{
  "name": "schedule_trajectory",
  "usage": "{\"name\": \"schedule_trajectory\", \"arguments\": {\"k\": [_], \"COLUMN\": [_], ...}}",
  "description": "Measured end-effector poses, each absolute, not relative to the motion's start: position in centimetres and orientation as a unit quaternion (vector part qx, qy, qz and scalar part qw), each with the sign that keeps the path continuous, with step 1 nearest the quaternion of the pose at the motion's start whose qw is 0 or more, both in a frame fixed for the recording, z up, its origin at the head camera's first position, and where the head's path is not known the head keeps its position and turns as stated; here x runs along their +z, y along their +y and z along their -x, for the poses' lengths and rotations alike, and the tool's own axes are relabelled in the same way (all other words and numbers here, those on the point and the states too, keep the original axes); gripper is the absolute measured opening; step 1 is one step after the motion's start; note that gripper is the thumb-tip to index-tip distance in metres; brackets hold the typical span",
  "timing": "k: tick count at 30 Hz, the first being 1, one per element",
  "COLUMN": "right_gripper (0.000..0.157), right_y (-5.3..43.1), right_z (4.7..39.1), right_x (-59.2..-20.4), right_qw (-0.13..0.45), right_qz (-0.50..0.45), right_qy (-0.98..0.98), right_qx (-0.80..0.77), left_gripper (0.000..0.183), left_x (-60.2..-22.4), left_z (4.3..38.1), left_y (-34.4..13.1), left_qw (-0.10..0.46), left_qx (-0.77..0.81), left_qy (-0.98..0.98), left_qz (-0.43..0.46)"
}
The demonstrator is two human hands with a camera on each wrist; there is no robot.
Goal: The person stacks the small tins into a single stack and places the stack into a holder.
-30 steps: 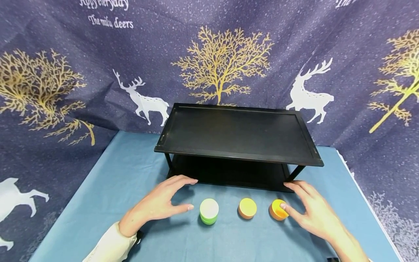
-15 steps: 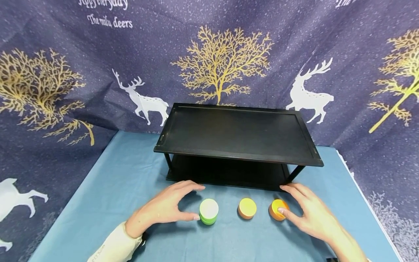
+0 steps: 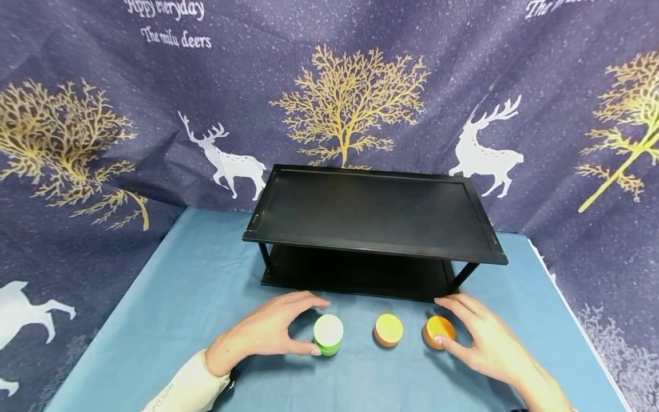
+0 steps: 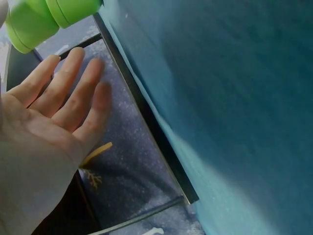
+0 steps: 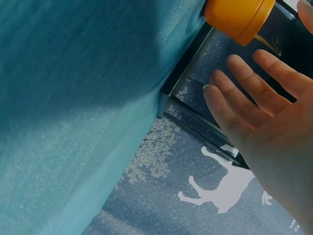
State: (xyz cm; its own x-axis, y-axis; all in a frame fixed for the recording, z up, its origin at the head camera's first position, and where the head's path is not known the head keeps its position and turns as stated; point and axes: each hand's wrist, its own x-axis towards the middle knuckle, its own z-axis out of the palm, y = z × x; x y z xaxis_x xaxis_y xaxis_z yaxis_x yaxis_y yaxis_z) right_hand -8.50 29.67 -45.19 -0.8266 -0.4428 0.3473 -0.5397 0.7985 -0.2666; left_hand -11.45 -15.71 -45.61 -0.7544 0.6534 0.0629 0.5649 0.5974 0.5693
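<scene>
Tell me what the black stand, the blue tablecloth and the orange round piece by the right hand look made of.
Black stand: perhaps painted wood or metal; satin sheen, pale corner marks.
Blue tablecloth: fabric, matte, softly creased.
Orange round piece: probably plastic; smooth, with a fine seam.

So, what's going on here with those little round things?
A person's left hand is open beside a pale-topped green cylinder, and the right hand is open by a short orange cylinder. Neither is gripped; both stand on the blue cloth. A yellow-topped orange cylinder sits between them, with a black two-level shelf behind.
</scene>
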Motion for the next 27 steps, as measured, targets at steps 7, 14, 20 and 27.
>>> {"name": "schedule_trajectory", "arguments": {"k": [7,14,20,27], "right_gripper": [0.069,0.073,0.072,0.071], "right_y": [29.47,29.39,29.3,29.31], "right_z": [8.26,8.35,8.44,8.44], "right_x": [-45.32,-45.58,-45.72,-45.79], "right_qw": [0.124,0.124,0.111,0.095], "right_qz": [-0.254,-0.267,-0.27,-0.277], "right_qy": [-0.943,-0.94,-0.942,-0.941], "right_qx": [0.173,0.171,0.168,0.171], "left_gripper": [0.08,0.078,0.075,0.069], "left_x": [-45.85,-45.97,-45.99,-46.15], "left_z": [11.61,11.69,11.88,12.1], "left_y": [-15.35,-15.22,-15.02,-14.91], "left_qw": [0.081,0.097,0.11,0.112], "left_qx": [0.297,0.287,0.288,0.285], "left_qy": [0.88,0.883,0.879,0.877], "left_qz": [-0.362,-0.359,-0.363,-0.369]}}
